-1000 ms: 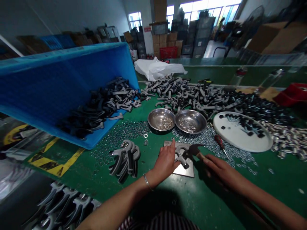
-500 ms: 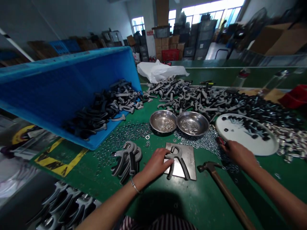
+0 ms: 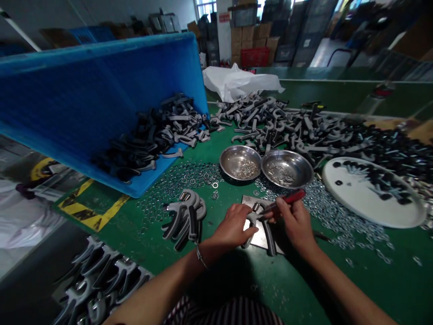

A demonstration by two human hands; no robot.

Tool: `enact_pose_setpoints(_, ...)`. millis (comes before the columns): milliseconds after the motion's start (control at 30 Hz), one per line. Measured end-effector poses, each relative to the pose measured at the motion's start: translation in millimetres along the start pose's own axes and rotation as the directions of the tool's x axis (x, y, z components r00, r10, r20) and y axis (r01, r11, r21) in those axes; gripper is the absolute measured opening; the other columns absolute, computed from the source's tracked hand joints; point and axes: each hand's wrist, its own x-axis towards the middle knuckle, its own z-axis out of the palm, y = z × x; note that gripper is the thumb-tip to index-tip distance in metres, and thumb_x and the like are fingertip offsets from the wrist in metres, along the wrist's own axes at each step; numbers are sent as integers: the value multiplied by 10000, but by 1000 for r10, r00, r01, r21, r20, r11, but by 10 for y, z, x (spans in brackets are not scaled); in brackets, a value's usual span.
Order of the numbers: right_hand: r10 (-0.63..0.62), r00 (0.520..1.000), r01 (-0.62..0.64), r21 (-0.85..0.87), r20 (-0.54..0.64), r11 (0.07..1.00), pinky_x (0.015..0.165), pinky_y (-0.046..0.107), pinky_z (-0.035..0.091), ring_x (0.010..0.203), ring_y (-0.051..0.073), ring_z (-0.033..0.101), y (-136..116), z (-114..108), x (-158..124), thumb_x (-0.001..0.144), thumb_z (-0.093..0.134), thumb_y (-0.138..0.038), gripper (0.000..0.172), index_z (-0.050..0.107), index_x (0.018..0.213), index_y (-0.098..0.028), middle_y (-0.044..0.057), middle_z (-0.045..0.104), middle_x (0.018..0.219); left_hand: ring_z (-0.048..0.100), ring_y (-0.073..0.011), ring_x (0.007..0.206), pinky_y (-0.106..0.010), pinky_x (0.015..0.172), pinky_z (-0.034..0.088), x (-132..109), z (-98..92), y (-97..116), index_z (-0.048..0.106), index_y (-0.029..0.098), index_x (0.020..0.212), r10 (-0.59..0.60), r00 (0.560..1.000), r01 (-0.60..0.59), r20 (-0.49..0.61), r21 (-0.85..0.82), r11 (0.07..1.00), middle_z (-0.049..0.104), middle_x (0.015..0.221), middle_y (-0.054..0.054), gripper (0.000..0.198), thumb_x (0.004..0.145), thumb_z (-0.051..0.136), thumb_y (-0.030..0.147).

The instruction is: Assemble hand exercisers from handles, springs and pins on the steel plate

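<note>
My left hand [image 3: 235, 225] is closed on a grey-and-black hand grip strengthener [image 3: 269, 237] with a coil spring at its top, resting on a small metal plate [image 3: 248, 199]. My right hand [image 3: 297, 221] is closed around a red-handled screwdriver [image 3: 295, 196], its shaft pointing down left to the grip strengthener near the spring. Whether the tip touches is too small to tell. Left of my left hand lies a small stack of grip strengtheners [image 3: 186, 216]. A hammer's dark claw [image 3: 322, 236] shows beside my right wrist; the rest is hidden under my arm.
Two steel bowls [image 3: 241, 151] [image 3: 306, 161] hold small metal parts. To their right stands a white tray [image 3: 368, 207] with black-headed bolts. Loose washers [image 3: 324, 207] spread around. A tipped blue crate [image 3: 101, 81] and a heap of grey handles [image 3: 260, 113] lie behind.
My right hand has moved left from beside the white tray to the grip strengthener, bringing the screwdriver. My left hand stays on the grip strengthener. The hammer is now mostly covered.
</note>
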Motion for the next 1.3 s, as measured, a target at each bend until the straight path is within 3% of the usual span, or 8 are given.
enact_pose_setpoints(400,64,997,-62,-47,47,997,655,407,585,664,263,712,184,48,71,933,525,-567,289,459,986,-291,58,746,827,474,-261,1184,-408,1064,388,-13,76,-52,509,194,1197,41,995,-44,-88,-37,998,570,1214,-85,392,839,659,253)
enact_pose_setpoints(633,-137,986,165,-565,91,808,729,425,513,804,327,685,142,104,21,925,453,-568,345,523,953,-231,138,695,861,464,-257,1189,-410,1095,365,-21,61,-16,509,159,1237,29,998,-29,-60,-1,1000,570,1226,-105,417,863,650,280)
enact_pose_setpoints(767,-99,964,191,-385,246,903,662,382,514,694,251,631,-36,139,246,907,511,-558,317,532,897,-243,71,666,790,474,-266,1178,-416,1069,389,-8,21,29,530,167,1229,-37,999,37,-16,7,999,571,1238,-104,414,860,658,304)
enact_pose_setpoints(933,49,954,-50,-3,296,999,418,287,425,390,150,449,-91,3,469,951,318,-658,449,480,838,-255,-41,549,540,473,-280,1219,-435,1075,383,7,18,50,520,199,1263,-67,997,67,25,29,997,563,1292,-102,426,868,638,306)
enact_pose_setpoints(1033,59,969,-23,-149,241,989,523,296,477,491,172,562,56,-307,499,938,406,-641,405,499,881,-250,-36,596,576,473,-280,1231,-425,1082,381,-38,76,71,509,182,1284,-85,996,84,15,43,996,565,1303,-110,453,871,643,311)
enact_pose_setpoints(1167,86,966,129,-742,244,658,600,357,476,634,250,635,186,-912,529,872,514,-631,416,583,827,-223,55,690,717,453,-319,1282,-463,1094,366,-112,-79,195,479,157,1344,-65,997,59,32,155,986,525,1385,-148,572,860,678,385)
enact_pose_setpoints(1233,98,973,148,-895,207,422,535,357,430,580,270,613,103,-1134,551,867,503,-647,454,613,795,-213,86,674,672,494,-321,1241,-473,1058,394,-33,-350,251,502,181,1336,7,999,-17,52,203,979,565,1344,-136,545,874,663,419)
enact_pose_setpoints(1300,-57,979,205,-919,198,335,546,356,429,641,280,627,-76,-1174,605,906,481,-604,436,661,902,-207,116,702,792,571,-284,1129,-449,1007,425,198,-689,250,581,210,1248,79,996,-86,38,252,964,646,1207,-95,354,938,576,381)
